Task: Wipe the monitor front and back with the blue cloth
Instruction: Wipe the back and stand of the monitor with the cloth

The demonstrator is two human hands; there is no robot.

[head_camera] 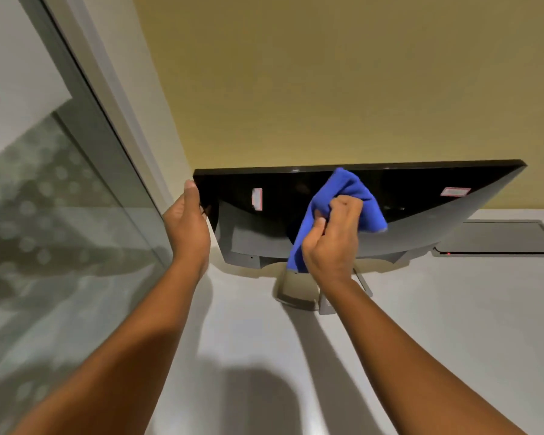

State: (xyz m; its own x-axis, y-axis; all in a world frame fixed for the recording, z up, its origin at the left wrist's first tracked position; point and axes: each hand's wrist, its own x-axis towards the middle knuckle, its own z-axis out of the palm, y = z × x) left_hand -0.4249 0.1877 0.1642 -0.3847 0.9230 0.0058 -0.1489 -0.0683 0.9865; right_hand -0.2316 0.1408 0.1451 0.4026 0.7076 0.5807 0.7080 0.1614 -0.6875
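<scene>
A: Where does the monitor (421, 196) lie from the hands?

B: Straight ahead on the white surface (453, 324), against the yellow wall (327, 73). Its long axis runs left to right, and the glossy black panel faces the person. With two stickers (257, 199) on it and the grey housing below, I judge this to be the back.

A: Which hand has the cloth?

B: The right hand (330, 240). It is clenched around the bunched blue cloth (343, 196), pressing it against the panel a little left of the middle. The left hand (187, 227) grips the monitor's left edge, thumb on the near face, fingers hidden behind.

A: So what does the coming stroke turn on?

B: The uncovered stretch lies mostly to the right of the cloth, along the long axis, out to the right sticker (455, 192). The right hand is the nearer one for that.

A: Anything in the way?

B: The stand (296, 293) sits just below the right wrist, so a low pass would meet it. A glass partition (60, 215) stands close on the left, near the left forearm. A flat grey hatch (496, 238) is set in the surface to the far right, clear of the panel.
</scene>
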